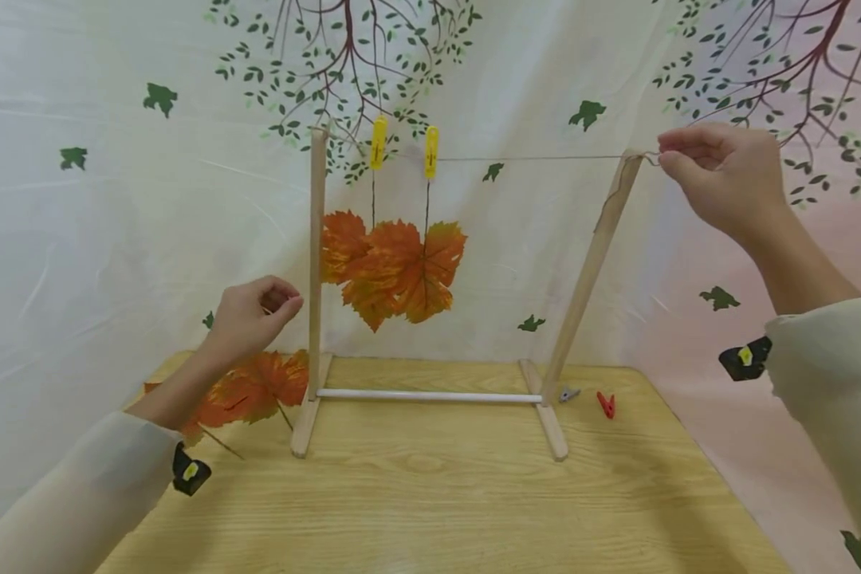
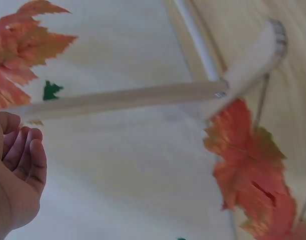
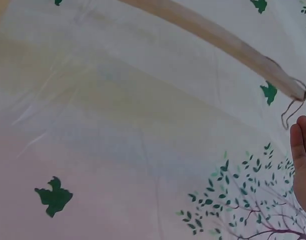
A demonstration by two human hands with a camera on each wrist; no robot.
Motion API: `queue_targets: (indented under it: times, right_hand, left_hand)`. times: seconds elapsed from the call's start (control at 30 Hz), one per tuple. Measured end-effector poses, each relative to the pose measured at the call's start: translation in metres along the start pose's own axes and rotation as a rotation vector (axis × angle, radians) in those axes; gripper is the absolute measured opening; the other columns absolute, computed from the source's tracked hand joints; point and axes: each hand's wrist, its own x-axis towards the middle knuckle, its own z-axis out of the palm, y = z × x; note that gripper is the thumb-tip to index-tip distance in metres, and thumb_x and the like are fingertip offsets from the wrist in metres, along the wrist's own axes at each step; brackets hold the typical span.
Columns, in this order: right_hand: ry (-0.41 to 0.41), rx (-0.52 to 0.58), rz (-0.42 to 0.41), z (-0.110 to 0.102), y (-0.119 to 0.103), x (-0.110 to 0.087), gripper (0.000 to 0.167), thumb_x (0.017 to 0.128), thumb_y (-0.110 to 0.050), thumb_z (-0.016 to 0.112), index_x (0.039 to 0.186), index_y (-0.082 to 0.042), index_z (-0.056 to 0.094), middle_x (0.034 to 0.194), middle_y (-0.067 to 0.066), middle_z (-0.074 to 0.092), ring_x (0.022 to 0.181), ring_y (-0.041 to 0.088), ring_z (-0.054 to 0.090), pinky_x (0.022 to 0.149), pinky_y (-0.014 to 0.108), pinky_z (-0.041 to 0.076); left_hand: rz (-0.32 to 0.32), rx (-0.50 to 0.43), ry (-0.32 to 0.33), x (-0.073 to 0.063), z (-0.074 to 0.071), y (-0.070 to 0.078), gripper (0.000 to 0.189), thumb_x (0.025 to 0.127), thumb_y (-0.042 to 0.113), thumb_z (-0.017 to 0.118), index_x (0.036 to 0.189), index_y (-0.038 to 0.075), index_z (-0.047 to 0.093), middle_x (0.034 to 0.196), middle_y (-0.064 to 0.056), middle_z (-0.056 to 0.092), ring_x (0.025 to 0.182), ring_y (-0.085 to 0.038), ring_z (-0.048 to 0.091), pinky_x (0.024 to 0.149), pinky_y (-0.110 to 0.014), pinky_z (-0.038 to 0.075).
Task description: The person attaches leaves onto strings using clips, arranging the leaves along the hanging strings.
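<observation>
A wooden frame stands on the table, with a thin string (image 1: pixel 524 158) running between its left post (image 1: pixel 316 263) and its leaning right post (image 1: pixel 591 271). Two yellow clothespins (image 1: pixel 378 143) on the string hold orange maple-like leaves (image 1: pixel 409 271) by their stems. My right hand (image 1: pixel 732 175) is raised just right of the right post's top, fingertips beside the loose string end (image 3: pixel 288 117). Beside the left post, my left hand (image 1: pixel 251 315) hovers with loosely curled fingers and nothing visible in it; its fingers (image 2: pixel 27 155) also show in the left wrist view.
More orange leaves (image 1: pixel 258 391) lie on the table at left, partly behind my left forearm. A grey clothespin (image 1: pixel 568 395) and a red clothespin (image 1: pixel 606 405) lie right of the frame. A white rod (image 1: pixel 430 395) joins the frame's feet. Behind hangs a curtain printed with branches (image 1: pixel 347 48).
</observation>
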Motion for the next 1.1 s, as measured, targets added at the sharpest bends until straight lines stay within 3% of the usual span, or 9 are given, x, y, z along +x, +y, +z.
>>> queue_targets:
  times: [0.17,0.23,0.4,0.53,0.67,0.8,0.93,1.0,1.1]
  right_hand:
    - [-0.026,-0.072,0.066,-0.009,0.033,-0.016,0.039,0.102,-0.033,0.061,0.129,-0.005,0.070,0.098,-0.026,0.064,0.087,-0.008,0.057,0.069,0.005,0.044]
    - [-0.048,-0.105,0.084,-0.008,0.049,-0.024,0.040,0.103,-0.033,0.060,0.128,-0.003,0.069,0.100,-0.019,0.068,0.084,-0.010,0.056,0.066,0.005,0.043]
    - [-0.082,-0.207,0.095,0.002,0.091,-0.046,0.041,0.104,-0.034,0.057,0.125,-0.001,0.070,0.111,0.015,0.074,0.077,-0.018,0.048,0.062,0.008,0.040]
    - [-0.126,-0.232,0.093,0.014,0.127,-0.066,0.039,0.104,-0.031,0.057,0.122,0.001,0.070,0.111,0.026,0.072,0.074,-0.018,0.046,0.059,0.008,0.039]
    - [-0.193,-0.229,0.080,0.029,0.156,-0.085,0.038,0.104,-0.026,0.057,0.121,0.005,0.069,0.112,0.030,0.070,0.085,0.011,0.067,0.061,0.007,0.040]
    - [-0.250,-0.231,0.077,0.043,0.175,-0.102,0.038,0.104,-0.025,0.056,0.121,0.008,0.068,0.110,0.032,0.070,0.096,0.046,0.068,0.065,0.023,0.050]
    - [-0.294,-0.230,0.088,0.055,0.188,-0.119,0.038,0.105,-0.025,0.056,0.122,0.008,0.066,0.109,0.032,0.069,0.096,0.048,0.066,0.070,0.049,0.057]
    - [-0.295,-0.222,0.075,0.061,0.194,-0.126,0.035,0.105,-0.022,0.058,0.119,0.009,0.067,0.107,0.032,0.070,0.094,0.048,0.067,0.072,0.055,0.056]
    - [-0.293,-0.217,0.056,0.072,0.201,-0.137,0.032,0.103,-0.019,0.060,0.114,0.010,0.069,0.103,0.031,0.071,0.089,0.046,0.068,0.069,0.053,0.057]
  left_hand:
    - [-0.058,0.043,-0.022,-0.023,-0.010,-0.028,0.018,0.101,0.024,0.067,0.103,0.006,0.070,0.080,-0.004,0.070,0.070,-0.019,0.063,0.056,-0.026,0.050]
    - [-0.057,0.071,-0.048,-0.031,-0.015,-0.042,0.018,0.101,0.022,0.067,0.102,0.005,0.070,0.080,-0.004,0.069,0.068,-0.017,0.062,0.056,-0.027,0.049]
    - [-0.060,0.152,-0.115,-0.049,-0.022,-0.080,0.018,0.101,0.020,0.067,0.100,0.003,0.070,0.078,-0.001,0.068,0.064,-0.012,0.060,0.057,-0.028,0.048]
    - [-0.076,0.186,-0.149,-0.064,-0.026,-0.102,0.020,0.100,0.023,0.068,0.099,0.003,0.071,0.074,0.002,0.067,0.060,-0.010,0.056,0.056,-0.029,0.047]
    - [-0.065,0.191,-0.180,-0.078,-0.029,-0.117,0.017,0.098,0.020,0.071,0.097,0.003,0.072,0.074,0.005,0.067,0.060,-0.008,0.057,0.056,-0.028,0.047]
    - [-0.068,0.170,-0.224,-0.088,-0.031,-0.126,0.011,0.095,0.016,0.074,0.094,0.005,0.073,0.077,0.004,0.069,0.065,-0.007,0.061,0.059,-0.027,0.050]
    - [-0.075,0.157,-0.308,-0.097,-0.030,-0.133,0.006,0.093,0.013,0.075,0.093,0.007,0.073,0.079,0.003,0.070,0.068,-0.006,0.062,0.062,-0.027,0.052]
    - [-0.075,0.143,-0.355,-0.102,-0.030,-0.136,0.004,0.094,0.012,0.074,0.093,0.008,0.073,0.079,0.005,0.070,0.069,-0.004,0.061,0.062,-0.027,0.052]
    - [-0.058,0.119,-0.404,-0.109,-0.028,-0.139,0.004,0.093,0.011,0.074,0.091,0.008,0.072,0.078,0.007,0.068,0.068,-0.001,0.060,0.061,-0.027,0.052]
